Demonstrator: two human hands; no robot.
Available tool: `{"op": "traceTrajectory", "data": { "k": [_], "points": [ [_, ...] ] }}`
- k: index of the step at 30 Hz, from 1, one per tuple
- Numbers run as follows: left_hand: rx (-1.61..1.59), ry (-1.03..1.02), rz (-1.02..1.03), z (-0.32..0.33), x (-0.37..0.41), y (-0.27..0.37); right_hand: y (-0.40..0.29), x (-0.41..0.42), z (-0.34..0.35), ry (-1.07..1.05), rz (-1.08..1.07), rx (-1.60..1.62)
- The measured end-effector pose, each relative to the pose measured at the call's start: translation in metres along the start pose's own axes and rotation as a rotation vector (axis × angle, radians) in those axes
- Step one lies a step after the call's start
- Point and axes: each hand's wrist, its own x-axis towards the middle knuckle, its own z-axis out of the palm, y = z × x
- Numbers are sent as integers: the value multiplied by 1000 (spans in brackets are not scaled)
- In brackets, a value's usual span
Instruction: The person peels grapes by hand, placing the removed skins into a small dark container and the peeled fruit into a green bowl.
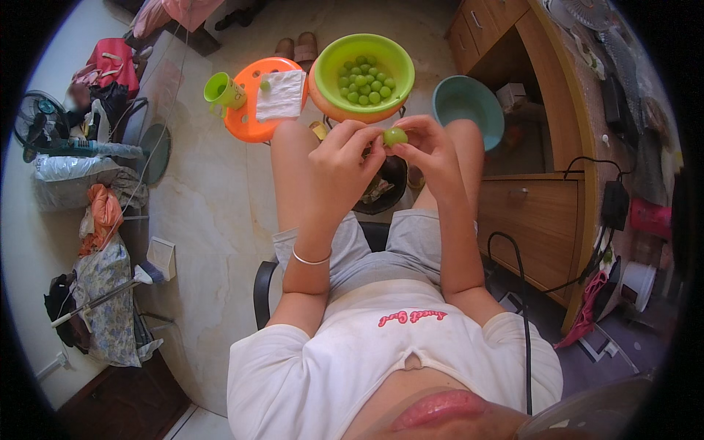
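Observation:
A large green grape point(395, 136) is held up above my knees, between both hands. My right hand point(429, 140) grips it from the right with thumb and fingertips. The pinched fingertips of my left hand point(349, 151) meet its left side; anything small between them is hidden. Beyond my hands, a lime-green basin point(407, 66) contains many loose green grapes point(363, 82). To its left is an orange stool point(242, 124) with holes in its top. A folded white cloth or paper towel point(275, 104) lies on it, bearing one grape point(265, 86), beside a green cup point(228, 91).
A dark bin point(393, 192) with scraps in it sits on the floor between my legs. A teal bucket point(467, 104) is beyond my right knee, near a wooden desk point(528, 220). Slippers point(305, 48) lie behind the stools. A black cable point(520, 264) hangs on the right.

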Motion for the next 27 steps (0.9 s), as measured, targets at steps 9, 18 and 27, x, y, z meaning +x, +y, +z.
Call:
{"op": "traceTrajectory", "data": {
  "k": [9, 18, 27],
  "points": [
    [-101, 10, -86, -1, 1, 6, 9, 4, -11, -169, 58, 336],
    [233, 67, 73, -1, 1, 2, 7, 8, 4, -58, 125, 290],
    [-181, -33, -173, 0, 0, 2, 16, 7, 1, 16, 5, 21]
  ]
}}
